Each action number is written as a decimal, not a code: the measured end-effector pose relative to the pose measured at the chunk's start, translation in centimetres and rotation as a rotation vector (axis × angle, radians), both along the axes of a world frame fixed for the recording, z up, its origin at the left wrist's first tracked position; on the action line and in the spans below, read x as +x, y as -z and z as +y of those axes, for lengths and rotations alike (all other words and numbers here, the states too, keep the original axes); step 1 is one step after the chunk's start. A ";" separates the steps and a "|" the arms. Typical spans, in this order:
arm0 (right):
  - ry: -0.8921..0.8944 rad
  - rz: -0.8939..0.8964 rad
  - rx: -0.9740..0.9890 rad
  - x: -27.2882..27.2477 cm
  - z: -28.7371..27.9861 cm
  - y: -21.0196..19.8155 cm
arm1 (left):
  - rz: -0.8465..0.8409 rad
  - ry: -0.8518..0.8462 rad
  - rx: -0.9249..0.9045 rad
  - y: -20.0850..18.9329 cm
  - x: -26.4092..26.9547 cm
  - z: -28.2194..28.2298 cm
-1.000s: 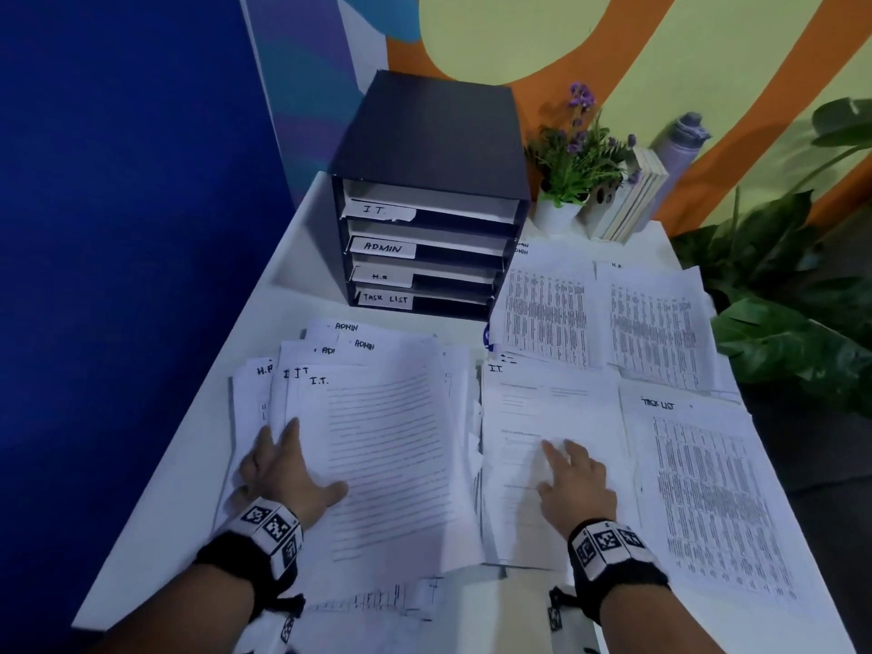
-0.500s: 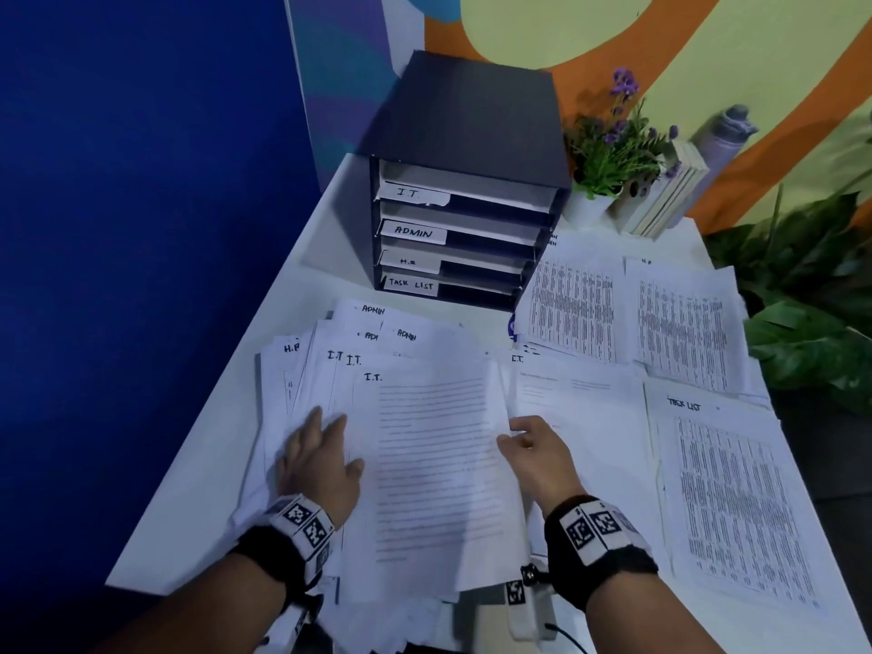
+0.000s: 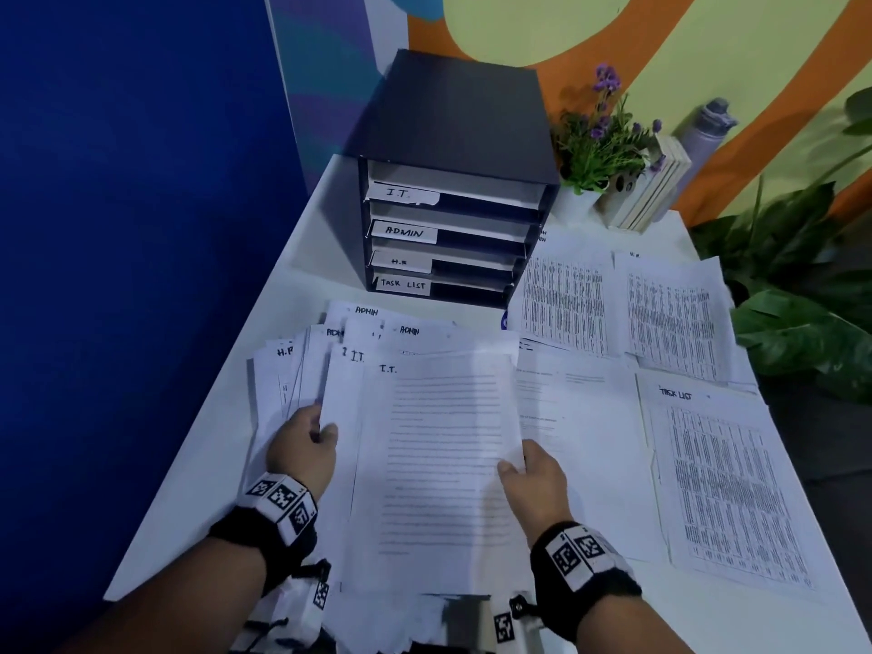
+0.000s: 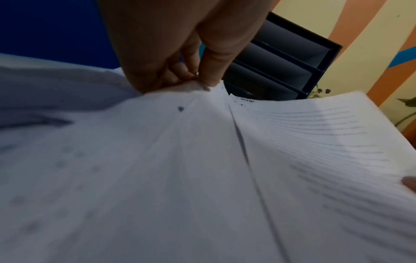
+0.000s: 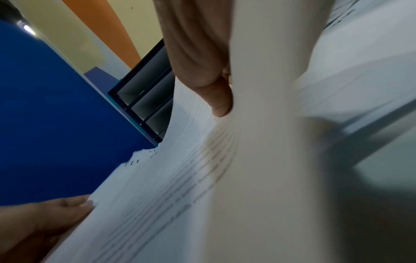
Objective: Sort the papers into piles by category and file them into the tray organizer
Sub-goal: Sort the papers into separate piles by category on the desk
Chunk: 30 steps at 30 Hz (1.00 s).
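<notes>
A stack of sheets marked I.T. [image 3: 439, 446] is lifted off the white table between both hands. My left hand [image 3: 314, 434] pinches its left edge, thumb on top; the left wrist view shows the same pinch [image 4: 202, 80]. My right hand [image 3: 521, 467] grips the right edge, thumb pressed on the I.T. stack [image 5: 180, 178]. Under and behind lie loose sheets marked ADMIN [image 3: 377, 323] and H.R [image 3: 278, 365]. The black tray organizer [image 3: 453, 181] stands behind, with slots labelled I.T., ADMIN, H.R and TASK LIST.
Printed table sheets [image 3: 613, 304] and a TASK LIST pile [image 3: 722, 483] cover the table's right side. A potted plant [image 3: 599, 144], books [image 3: 651, 191] and a bottle [image 3: 708, 129] stand at the back right. A blue wall [image 3: 118, 228] runs along the left.
Both hands lay flat on the papers a second ago. The right hand came left to the I.T. stack's edge, and both hands now grip the stack and have raised it.
</notes>
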State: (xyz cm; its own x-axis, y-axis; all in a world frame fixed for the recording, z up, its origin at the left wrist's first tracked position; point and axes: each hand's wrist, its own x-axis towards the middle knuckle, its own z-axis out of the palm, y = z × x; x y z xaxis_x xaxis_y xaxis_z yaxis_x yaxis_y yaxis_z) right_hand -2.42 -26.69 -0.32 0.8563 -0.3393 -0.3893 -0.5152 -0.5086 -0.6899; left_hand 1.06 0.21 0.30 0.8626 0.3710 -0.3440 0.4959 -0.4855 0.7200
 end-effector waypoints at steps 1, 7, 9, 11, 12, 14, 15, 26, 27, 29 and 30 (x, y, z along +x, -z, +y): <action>0.016 -0.015 0.013 0.2 -0.1 -0.4 | -0.041 -0.027 -0.054 0.0 -0.1 -0.1; 0.097 -0.081 0.016 0.9 -0.9 -0.5 | -0.211 -0.054 0.012 0.9 0.2 0.4; 0.113 -0.129 -0.013 0.9 -0.9 -0.6 | -0.226 -0.044 0.076 1.0 0.4 0.8; 0.092 -0.199 -0.003 0.8 -0.5 -1.0 | -0.213 -0.027 0.094 1.4 0.6 1.0; 0.063 -0.216 0.012 0.7 -0.2 -1.0 | -0.192 -0.014 0.081 1.7 0.7 1.0; -0.004 -0.169 0.007 0.6 0.4 -1.2 | -0.117 0.031 0.039 2.5 0.8 0.8; -0.026 -0.128 -0.015 0.5 0.6 -1.0 | -0.085 0.063 0.055 2.8 0.9 0.7; -0.049 -0.074 0.014 0.1 0.8 0.4 | 0.108 0.188 0.239 2.0 1.8 0.0; -0.057 -0.078 0.024 0.2 1.0 0.2 | 0.080 0.177 0.193 1.7 1.7 -0.2; -0.056 -0.086 0.031 0.4 1.1 0.2 | 0.018 0.172 0.129 1.3 1.5 -0.5; -0.049 -0.089 0.039 0.4 1.1 0.2 | -0.003 0.176 0.102 1.2 1.4 -0.7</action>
